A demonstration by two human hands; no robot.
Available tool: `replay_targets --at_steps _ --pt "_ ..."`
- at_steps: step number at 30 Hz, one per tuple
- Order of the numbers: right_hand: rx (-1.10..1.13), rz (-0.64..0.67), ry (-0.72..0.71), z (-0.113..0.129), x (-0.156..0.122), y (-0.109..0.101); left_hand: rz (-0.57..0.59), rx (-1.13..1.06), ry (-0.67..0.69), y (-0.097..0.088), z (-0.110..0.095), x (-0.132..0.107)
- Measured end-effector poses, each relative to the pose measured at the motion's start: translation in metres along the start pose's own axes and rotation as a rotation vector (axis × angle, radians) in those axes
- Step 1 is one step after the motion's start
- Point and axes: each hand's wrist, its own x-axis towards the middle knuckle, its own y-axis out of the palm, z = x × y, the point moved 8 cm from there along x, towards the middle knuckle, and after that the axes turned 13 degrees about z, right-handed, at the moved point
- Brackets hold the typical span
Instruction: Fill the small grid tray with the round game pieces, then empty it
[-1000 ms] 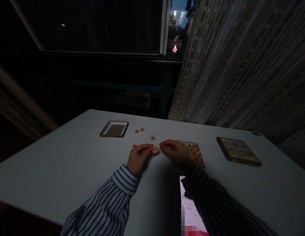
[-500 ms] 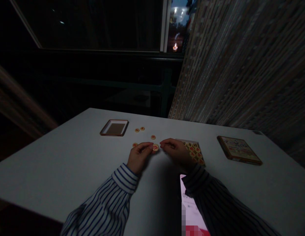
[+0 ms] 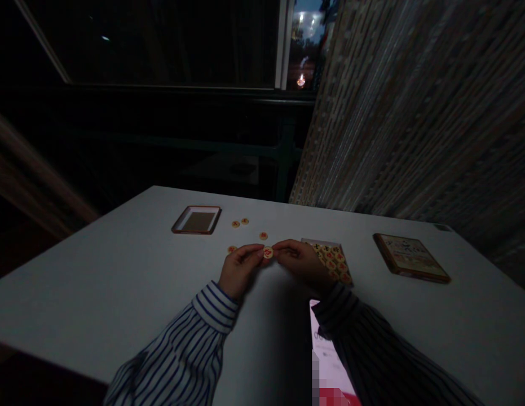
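Observation:
A round wooden game disc with a red character (image 3: pixel 268 253) is pinched between the fingertips of my left hand (image 3: pixel 240 269) and my right hand (image 3: pixel 300 262), above the white table (image 3: pixel 118 276). Several similar discs lie nearby: one (image 3: pixel 263 236) just beyond my hands, a pair (image 3: pixel 239 223) further back, and one (image 3: pixel 232 248) partly hidden by my left fingers. Under my right hand's far side lies a patterned sheet printed with discs (image 3: pixel 333 260).
A shallow red-rimmed tray (image 3: pixel 197 220) stands at the table's far edge. To the right lies a flat illustrated game box (image 3: pixel 410 257). A lit phone (image 3: pixel 327 355) lies under my right sleeve. A textured wall (image 3: pixel 406 113) rises at the right, beside a dark window (image 3: pixel 160 45).
My hands have closed toward each other, and both sets of fingertips now meet the disc. The disc sits slightly further from me than before.

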Motion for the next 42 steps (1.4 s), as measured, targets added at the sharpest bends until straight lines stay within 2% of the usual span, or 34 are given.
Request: replay_targets --at_steps 9,21,34,42 --pt "-0.007 -0.016 -0.010 -0.001 0.001 -0.003 0.043 0.006 -0.032 0.003 0.004 0.001" --pt "-0.075 0.007 -0.024 0.003 0.001 -0.001 -0.007 0.074 -0.040 -0.001 0.002 0.000" --pt "-0.095 0.002 -0.066 0.007 -0.001 0.002 -0.009 -0.036 -0.038 -0.001 0.004 0.000" --pt "-0.222 0.028 -0.110 0.015 -0.004 0.005 0.009 -0.062 -0.030 0.000 0.004 0.000"
